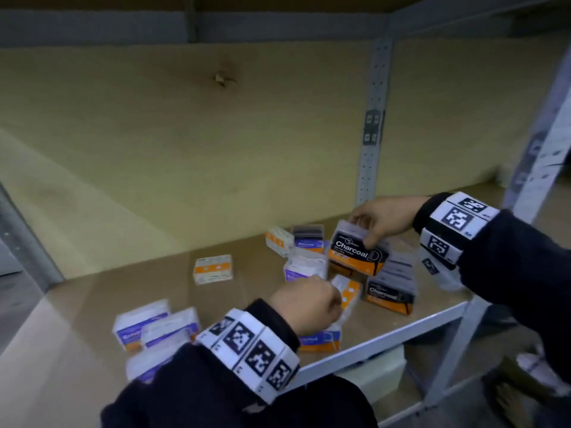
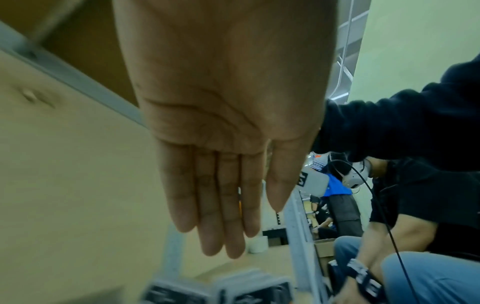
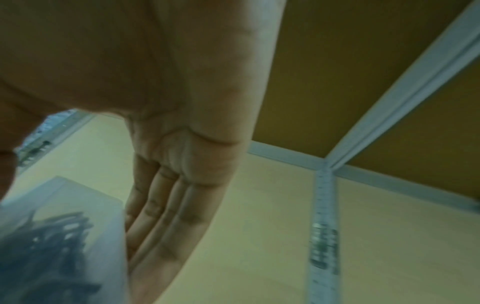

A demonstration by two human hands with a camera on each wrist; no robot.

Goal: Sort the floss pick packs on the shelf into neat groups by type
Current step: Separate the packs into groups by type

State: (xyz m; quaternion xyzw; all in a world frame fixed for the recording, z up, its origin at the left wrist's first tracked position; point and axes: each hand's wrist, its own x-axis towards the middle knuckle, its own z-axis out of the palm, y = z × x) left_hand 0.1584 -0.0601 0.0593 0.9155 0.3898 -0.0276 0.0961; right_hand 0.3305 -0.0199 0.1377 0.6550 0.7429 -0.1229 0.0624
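My right hand point(image 1: 364, 234) grips a black-and-orange Charcoal pack point(image 1: 355, 251) by its top, lifted and tilted above the right part of the shelf board point(image 1: 123, 291). In the right wrist view my fingers point(image 3: 155, 226) lie along that clear pack of dark picks point(image 3: 59, 236). A second Charcoal pack point(image 1: 391, 291) stands below it. My left hand point(image 1: 332, 299) hovers by an orange-and-white pack point(image 1: 350, 291) and holds nothing; its fingers point(image 2: 223, 205) are straight. Purple packs point(image 1: 148, 325) are grouped at the front left.
Another orange-and-white pack point(image 1: 213, 268) lies alone mid-shelf; more mixed packs point(image 1: 304, 264) cluster behind my left hand. A grey front rail point(image 1: 386, 338) edges the shelf, and a perforated post point(image 1: 372, 118) rises at the back. A seated person point(image 2: 415, 267) is beyond the shelf's right end.
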